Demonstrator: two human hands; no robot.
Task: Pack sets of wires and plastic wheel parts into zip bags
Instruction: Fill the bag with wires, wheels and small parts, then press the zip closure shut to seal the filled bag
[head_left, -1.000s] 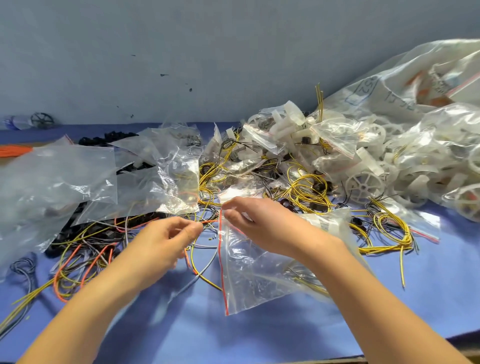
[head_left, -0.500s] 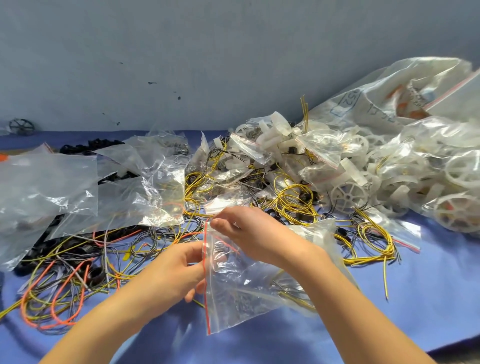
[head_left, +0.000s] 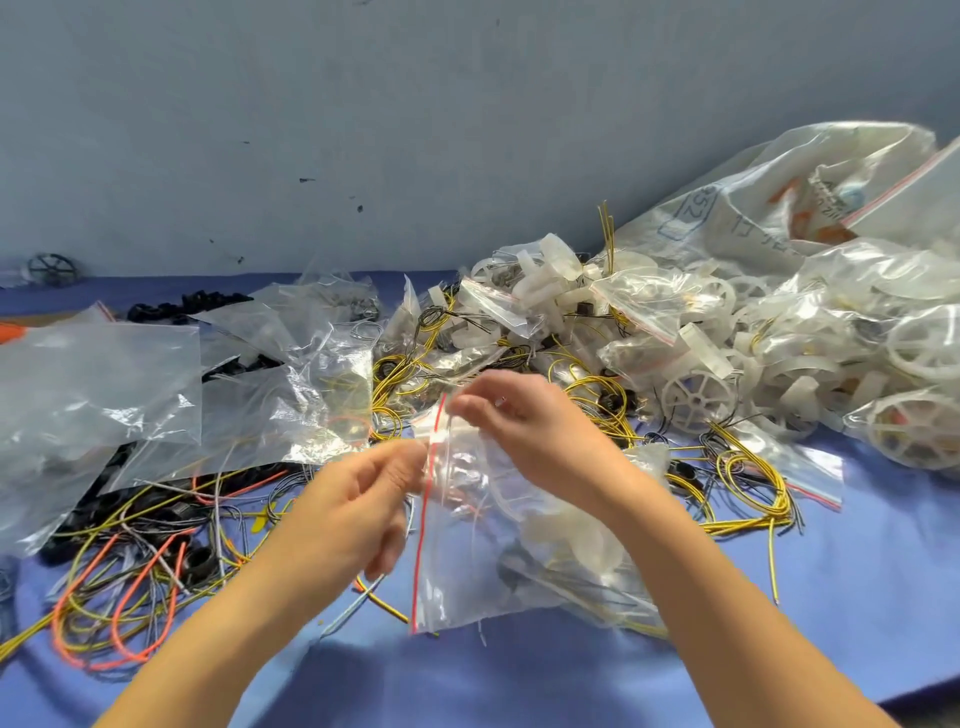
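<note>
Two bare hands hold one small clear plastic zip bag with a red seal line (head_left: 467, 571) over a blue cloth-covered table (head_left: 857, 571), at the middle of the view. The left hand (head_left: 358, 499) pinches the bag's red-lined mouth edge between thumb and fingertips. The right hand (head_left: 530, 431), at 1 o'clock from it, pinches the top of the same edge with curled fingers. Inside the bag lie a white plastic piece and thin yellow and black wires.

At 2 o'clock rises a heap of clear packed bags with white plastic wheels (head_left: 810, 332), too tangled to count. One loose white spoked wheel (head_left: 698, 397) stands at its near edge. Behind leans one large clear sack (head_left: 753, 208) with a blue printed box whose digits look like 352. At 3 o'clock lies a coil of yellow wire (head_left: 753, 483). At 9 o'clock lie several empty clear bags (head_left: 93, 384), and at 8 o'clock a loose tangle of orange, yellow and black wires (head_left: 130, 587). One dark spoked wheel (head_left: 52, 269) sits at 10 o'clock by the grey wall (head_left: 363, 130).
</note>
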